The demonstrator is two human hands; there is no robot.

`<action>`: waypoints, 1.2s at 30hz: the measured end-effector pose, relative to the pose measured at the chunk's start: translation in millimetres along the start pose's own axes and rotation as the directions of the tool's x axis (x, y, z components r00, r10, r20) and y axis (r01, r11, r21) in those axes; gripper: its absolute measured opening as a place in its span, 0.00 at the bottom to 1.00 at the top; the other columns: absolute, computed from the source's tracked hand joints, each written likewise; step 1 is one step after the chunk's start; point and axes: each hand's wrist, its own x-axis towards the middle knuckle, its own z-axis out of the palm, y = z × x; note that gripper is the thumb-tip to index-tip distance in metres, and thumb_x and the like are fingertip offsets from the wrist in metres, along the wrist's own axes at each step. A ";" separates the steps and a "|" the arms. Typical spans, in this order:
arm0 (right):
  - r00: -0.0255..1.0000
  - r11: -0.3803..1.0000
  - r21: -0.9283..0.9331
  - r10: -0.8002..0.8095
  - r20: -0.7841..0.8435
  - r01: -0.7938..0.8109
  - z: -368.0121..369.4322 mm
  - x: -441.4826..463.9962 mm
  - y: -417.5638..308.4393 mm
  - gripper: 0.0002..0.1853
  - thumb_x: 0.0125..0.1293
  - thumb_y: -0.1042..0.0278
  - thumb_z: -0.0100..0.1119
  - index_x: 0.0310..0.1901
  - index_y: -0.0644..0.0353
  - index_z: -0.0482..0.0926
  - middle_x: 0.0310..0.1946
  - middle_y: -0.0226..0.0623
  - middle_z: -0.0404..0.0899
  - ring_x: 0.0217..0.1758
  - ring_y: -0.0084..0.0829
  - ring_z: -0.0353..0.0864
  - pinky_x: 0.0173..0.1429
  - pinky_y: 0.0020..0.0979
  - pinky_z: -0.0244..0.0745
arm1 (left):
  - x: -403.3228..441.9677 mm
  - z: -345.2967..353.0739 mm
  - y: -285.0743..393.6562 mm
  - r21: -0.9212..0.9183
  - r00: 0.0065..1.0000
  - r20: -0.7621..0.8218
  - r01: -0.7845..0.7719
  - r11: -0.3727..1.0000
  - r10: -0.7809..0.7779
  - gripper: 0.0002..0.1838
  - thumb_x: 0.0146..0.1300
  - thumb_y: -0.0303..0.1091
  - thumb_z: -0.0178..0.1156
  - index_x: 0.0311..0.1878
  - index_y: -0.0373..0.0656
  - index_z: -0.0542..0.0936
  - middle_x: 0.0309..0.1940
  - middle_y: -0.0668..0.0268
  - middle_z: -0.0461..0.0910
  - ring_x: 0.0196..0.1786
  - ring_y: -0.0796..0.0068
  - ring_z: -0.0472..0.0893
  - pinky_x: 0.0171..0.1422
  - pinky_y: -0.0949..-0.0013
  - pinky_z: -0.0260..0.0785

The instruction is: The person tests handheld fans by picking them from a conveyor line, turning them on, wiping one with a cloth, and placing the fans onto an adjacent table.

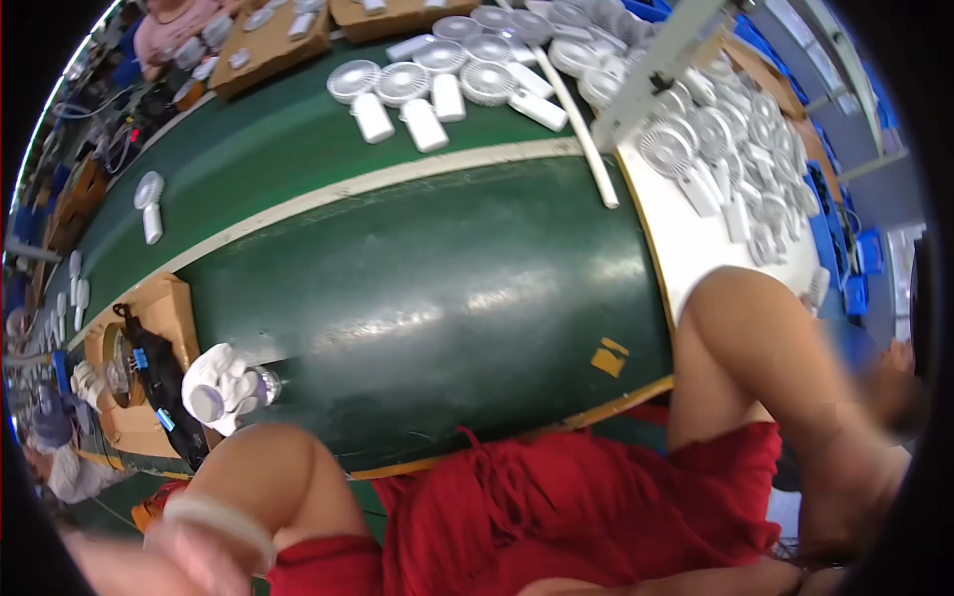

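Note:
My left hand [204, 561] is a smeared shape at the lower left, beside a pale band and my bent leg; its fingers cannot be made out. On the right, a blurred patch of skin near my other leg seems to be my right hand [860, 477], with its fingers hidden by the smear. Neither hand touches the green table [427, 298]. A bundle of white gloves or cloth [224, 387] lies at the table's left, against a shiny round object [266, 385]. A torn piece of yellow-brown tape or card [609, 358] rests near the front edge.
White handheld fans [402, 84] lie across the back, with one fan [149, 207] further left. Many more fans [706, 139] are heaped on a white board [686, 258] at right. A cardboard box [179, 308] holds tape and a black cloth. Co-workers [174, 30] are at the left.

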 end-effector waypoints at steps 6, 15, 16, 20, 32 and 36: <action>0.861 0.978 0.178 0.180 -0.475 -0.106 20.1 -41.8 17.1 0.13 0.59 0.65 0.47 0.43 0.52 0.78 0.50 0.20 0.71 0.56 0.26 0.62 0.56 0.22 0.60 | -176.8 39.8 -102.0 -0.080 0.321 -0.167 0.938 0.338 -0.932 0.23 0.61 0.37 0.51 0.56 0.34 0.65 0.52 0.55 0.69 0.54 0.63 0.69 0.58 0.59 0.60; -0.130 -0.062 0.351 0.976 -0.172 -0.934 121.5 -281.7 78.2 0.06 0.63 0.76 0.48 0.42 0.63 0.70 0.31 0.32 0.72 0.35 0.22 0.70 0.42 0.23 0.66 | -332.1 52.1 -240.9 0.999 -0.024 0.026 0.020 0.025 -0.999 0.31 0.53 0.50 0.57 0.62 0.64 0.64 0.63 0.49 0.54 0.66 0.44 0.52 0.63 0.43 0.51; -0.073 -0.055 0.136 0.989 -0.128 -0.989 127.1 -319.3 74.1 0.06 0.61 0.77 0.51 0.41 0.62 0.71 0.30 0.28 0.71 0.33 0.19 0.70 0.38 0.20 0.66 | -335.4 52.3 -250.7 0.998 -0.055 -0.008 -0.062 -0.004 -0.998 0.30 0.54 0.53 0.55 0.62 0.64 0.64 0.64 0.50 0.53 0.67 0.45 0.50 0.62 0.40 0.50; 0.028 0.074 -0.330 0.990 0.140 -0.941 141.4 -366.7 54.8 0.06 0.51 0.77 0.57 0.33 0.60 0.76 0.28 0.37 0.74 0.30 0.33 0.76 0.33 0.31 0.71 | -330.6 27.7 -280.3 0.989 -0.091 -0.017 -0.146 -0.003 -0.996 0.25 0.53 0.55 0.57 0.52 0.53 0.71 0.58 0.53 0.60 0.60 0.48 0.61 0.55 0.48 0.62; -0.025 0.084 -0.472 0.975 0.219 -0.878 145.6 -361.0 57.7 0.05 0.51 0.74 0.56 0.31 0.59 0.79 0.27 0.36 0.75 0.30 0.34 0.75 0.35 0.32 0.70 | -296.5 -4.8 -141.6 -0.459 -0.436 0.209 0.747 -0.481 -0.876 0.20 0.60 0.26 0.50 0.56 0.36 0.62 0.43 0.56 0.71 0.43 0.65 0.74 0.47 0.63 0.73; 0.045 0.178 -0.566 0.969 0.242 -0.805 150.1 -362.3 57.7 0.05 0.51 0.75 0.56 0.30 0.58 0.79 0.27 0.37 0.75 0.30 0.36 0.75 0.35 0.33 0.71 | -288.1 -11.5 -83.8 -0.501 -0.461 0.439 0.586 -0.636 -0.771 0.33 0.53 0.25 0.51 0.64 0.48 0.55 0.46 0.60 0.67 0.43 0.68 0.70 0.42 0.64 0.71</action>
